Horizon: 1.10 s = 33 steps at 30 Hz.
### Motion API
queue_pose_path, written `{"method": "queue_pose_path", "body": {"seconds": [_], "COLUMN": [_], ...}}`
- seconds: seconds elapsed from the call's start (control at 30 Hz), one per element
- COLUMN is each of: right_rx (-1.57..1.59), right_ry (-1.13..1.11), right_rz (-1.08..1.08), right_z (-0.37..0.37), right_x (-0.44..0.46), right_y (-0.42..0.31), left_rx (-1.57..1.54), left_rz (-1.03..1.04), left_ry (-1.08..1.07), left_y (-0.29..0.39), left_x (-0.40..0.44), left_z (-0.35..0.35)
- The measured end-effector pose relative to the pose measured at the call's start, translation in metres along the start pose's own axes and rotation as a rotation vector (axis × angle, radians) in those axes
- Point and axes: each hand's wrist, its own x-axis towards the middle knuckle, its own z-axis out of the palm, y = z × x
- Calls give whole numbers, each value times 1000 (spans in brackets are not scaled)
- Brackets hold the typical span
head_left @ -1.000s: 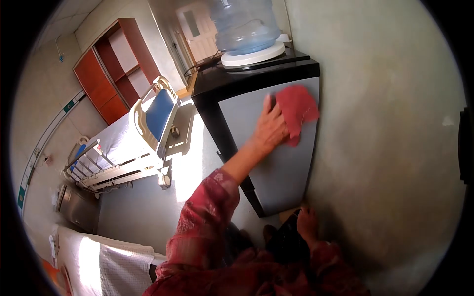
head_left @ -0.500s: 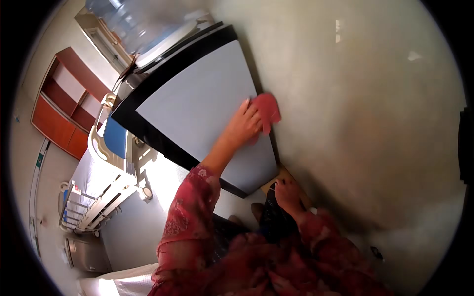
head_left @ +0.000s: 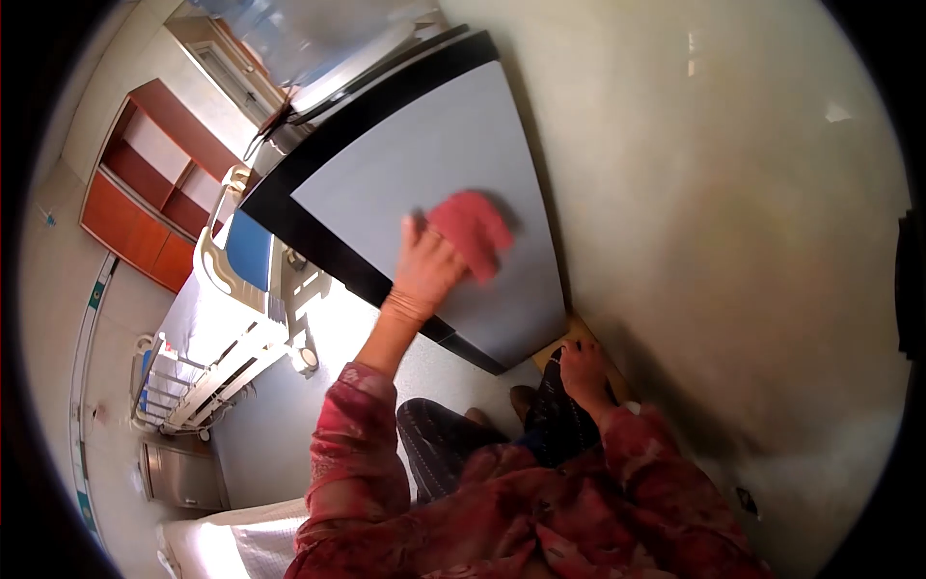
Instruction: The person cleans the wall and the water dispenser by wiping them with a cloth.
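The red cloth (head_left: 470,232) lies against the grey panel (head_left: 386,174) on the front of a black-edged cabinet (head_left: 268,203), roughly in the panel's middle. The left hand (head_left: 427,275) has it: the hand is partly open, its fingers reaching over the cloth's near side, while the far side fans out beyond the fingertips with a loose, pointed flap. I cannot tell how firmly the fingers pinch it, since hand and cloth are slightly blurred.

The right hand (head_left: 584,372) is low, by the person's dark trousers (head_left: 559,415), with its fingers loosely bent; whether it has hold of anything, I cannot tell.

The cloth looks light, limp and hard to damage, so it should need little strength but plenty of contact. Its bulk is best taken under flat, slightly spread fingers, with some fabric gathered towards the palm. Held only by a corner, it would probably fold or trail. The panel looks smooth and stiff, so the cloth should slide easily over it, perhaps slipping from under the fingers if pressed too lightly. Even pressure suits that surface; a hard shove seems unwise with a large bottle (head_left: 309,39) above the cabinet.
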Motion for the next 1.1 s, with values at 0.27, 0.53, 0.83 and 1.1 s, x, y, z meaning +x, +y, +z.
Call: {"method": "queue_pose_path", "body": {"seconds": [0.27,0.53,0.83,1.1], "right_rx": [120,95,73,72], "right_ry": [37,27,75,66], "right_rz": [43,14,66,53], "right_z": [-17,-18,3,5], "right_x": [0,5,1,4], "right_y": [-11,-19,-14,-17], "left_rx": [432,177,139,123], "left_rz": [-391,-529,-238,-176], "left_ry": [427,143,251,359], "left_y": [-118,-131,-109,-95], "left_x": [0,50,141,216], "left_z": [-133,-178,-126,-73]}}
